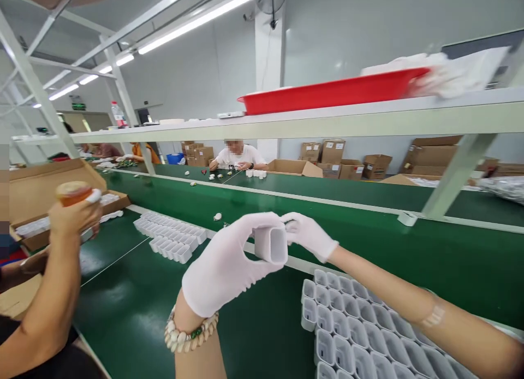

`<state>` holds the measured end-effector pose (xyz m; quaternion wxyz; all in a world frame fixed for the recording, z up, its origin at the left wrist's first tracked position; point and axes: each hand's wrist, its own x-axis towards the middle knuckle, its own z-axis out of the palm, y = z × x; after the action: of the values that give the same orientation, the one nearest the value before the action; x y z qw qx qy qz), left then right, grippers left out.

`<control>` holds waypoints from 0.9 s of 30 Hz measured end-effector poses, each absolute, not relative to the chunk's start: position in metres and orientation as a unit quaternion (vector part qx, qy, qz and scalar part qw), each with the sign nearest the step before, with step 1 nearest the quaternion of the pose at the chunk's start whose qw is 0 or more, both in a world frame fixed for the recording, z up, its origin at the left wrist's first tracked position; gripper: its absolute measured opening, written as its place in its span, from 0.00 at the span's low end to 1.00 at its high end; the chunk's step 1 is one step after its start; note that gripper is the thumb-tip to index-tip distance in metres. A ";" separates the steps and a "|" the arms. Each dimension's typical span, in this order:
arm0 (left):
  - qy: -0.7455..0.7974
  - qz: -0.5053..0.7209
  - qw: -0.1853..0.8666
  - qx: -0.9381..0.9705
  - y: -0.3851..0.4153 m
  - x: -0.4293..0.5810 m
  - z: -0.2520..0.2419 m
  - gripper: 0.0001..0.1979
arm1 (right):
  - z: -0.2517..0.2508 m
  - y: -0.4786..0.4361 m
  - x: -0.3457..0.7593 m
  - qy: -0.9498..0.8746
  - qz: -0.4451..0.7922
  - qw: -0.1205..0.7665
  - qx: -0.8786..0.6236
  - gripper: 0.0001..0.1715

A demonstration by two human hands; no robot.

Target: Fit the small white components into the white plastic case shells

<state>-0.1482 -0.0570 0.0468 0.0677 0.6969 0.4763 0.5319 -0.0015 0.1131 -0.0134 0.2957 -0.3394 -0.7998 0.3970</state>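
A white rectangular plastic housing (271, 244), hollow with its open end facing me, is gripped between the thumb and fingers of my left hand (229, 261). That hand wears a white glove, with a beaded bracelet at the wrist. My right hand (309, 236), also gloved, reaches to the far right side of the housing with its fingers curled together. What those fingers pinch, if anything, is hidden. Below my right forearm stand rows of similar white housings (355, 332), open ends up. Another group of white housings (172, 236) stands further left on the green bench.
At the left, a co-worker's arm (61, 280) holds an orange-brown object beside an open cardboard box (53, 188). A white shelf (327, 119) crosses above the green conveyor (339, 209), carrying a red tray (335, 90). Another person (241, 156) sits across the line.
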 end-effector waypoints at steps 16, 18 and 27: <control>0.346 0.339 0.073 0.872 -0.039 -0.045 0.041 0.24 | -0.005 -0.040 0.169 -0.739 0.254 0.497 -0.376 0.14; 0.347 0.338 0.060 0.873 -0.038 -0.047 0.039 0.26 | -0.003 -0.038 0.170 -0.755 0.232 0.487 -0.373 0.15; 0.394 0.255 0.023 0.883 -0.038 -0.045 0.041 0.21 | -0.005 -0.035 0.171 -0.753 0.322 0.430 -0.380 0.15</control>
<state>-0.0446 -0.0383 0.0412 0.0230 0.8826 0.3943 0.2550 0.1709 -0.0354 -0.0054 0.4295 -0.3799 -0.7531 0.3224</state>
